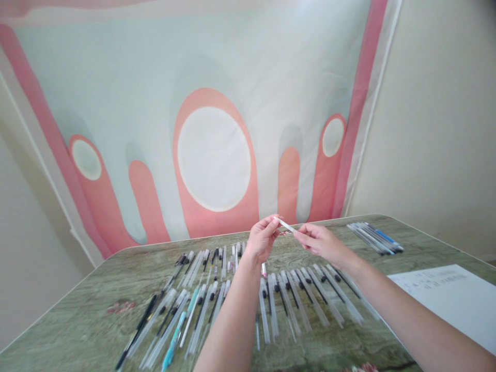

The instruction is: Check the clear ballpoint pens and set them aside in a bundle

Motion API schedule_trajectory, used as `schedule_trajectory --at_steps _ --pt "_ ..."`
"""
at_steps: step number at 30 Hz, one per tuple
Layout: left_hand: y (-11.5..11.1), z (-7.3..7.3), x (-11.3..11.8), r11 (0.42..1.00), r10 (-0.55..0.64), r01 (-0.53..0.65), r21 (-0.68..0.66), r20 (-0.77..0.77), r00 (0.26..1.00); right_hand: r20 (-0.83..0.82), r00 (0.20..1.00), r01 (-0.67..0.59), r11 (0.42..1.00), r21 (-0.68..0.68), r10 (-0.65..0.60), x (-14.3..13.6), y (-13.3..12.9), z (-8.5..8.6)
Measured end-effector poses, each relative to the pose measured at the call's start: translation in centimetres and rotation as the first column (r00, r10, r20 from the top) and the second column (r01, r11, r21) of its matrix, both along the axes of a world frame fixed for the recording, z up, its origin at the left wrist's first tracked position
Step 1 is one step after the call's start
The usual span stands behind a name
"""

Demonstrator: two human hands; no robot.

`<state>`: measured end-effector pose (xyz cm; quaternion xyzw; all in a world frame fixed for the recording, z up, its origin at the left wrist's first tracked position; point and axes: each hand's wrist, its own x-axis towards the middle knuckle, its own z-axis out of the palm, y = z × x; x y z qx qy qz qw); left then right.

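Above the tabletop (437, 258)'s far half, the slim white pen part (287, 225) lay pinched at each end between closed fingers of the left hand (264, 238) and right hand (313, 239).

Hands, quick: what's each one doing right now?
Left hand: closed on one end of a slim white pen-like piece.
Right hand: pinching the other end of it.
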<state>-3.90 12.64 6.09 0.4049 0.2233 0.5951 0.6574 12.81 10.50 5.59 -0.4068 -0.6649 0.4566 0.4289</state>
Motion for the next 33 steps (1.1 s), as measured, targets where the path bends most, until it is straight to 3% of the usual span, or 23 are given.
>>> schedule_trajectory --at_steps 3,6,12,17,21,23,26,31,33 --pt "0.1 -0.1 -0.1 1.000 -0.010 0.010 -0.006 0.022 1.000 -0.032 0.999 -0.006 1.000 -0.018 0.005 -0.1 -0.1 0.1" --pt "0.4 -0.4 -0.1 0.997 -0.022 0.032 -0.068 0.142 0.990 -0.099 0.994 0.053 0.999 0.010 -0.051 -0.2 -0.4 0.7" --pt "0.3 0.0 0.8 0.980 -0.048 0.117 -0.163 0.375 0.926 -0.309 0.948 0.126 0.980 0.155 -0.073 -0.2 -1.7 2.2" --pt "-0.6 0.5 3.0 0.958 -0.145 0.220 -0.184 0.352 0.925 -0.165 0.982 0.136 0.951 0.278 -0.092 0.0 -2.6 3.5" --pt "-0.6 0.2 3.7 0.937 -0.086 0.177 -0.301 0.290 0.953 -0.143 0.964 0.260 0.904 0.340 -0.223 2.1 -2.1 5.0" --pt "-0.3 0.1 3.4 0.944 -0.057 0.157 -0.291 0.324 0.944 -0.149 0.947 0.318 0.889 0.330 -0.284 4.1 -1.5 5.1" --pt "0.0 0.3 2.4 0.960 -0.086 0.185 -0.209 0.408 0.909 -0.132 0.922 0.384 0.899 0.208 -0.363 7.8 -1.1 3.4" --pt "0.4 0.7 1.1 0.944 -0.062 0.206 -0.259 0.473 0.879 -0.050 0.916 0.391 0.913 -0.116 -0.399 13.6 -3.1 -3.4" --pt "0.4 0.6 1.1 0.933 -0.028 0.195 -0.304 0.478 0.878 0.024 0.925 0.379 0.910 -0.169 -0.380 15.2 -4.3 -6.0"
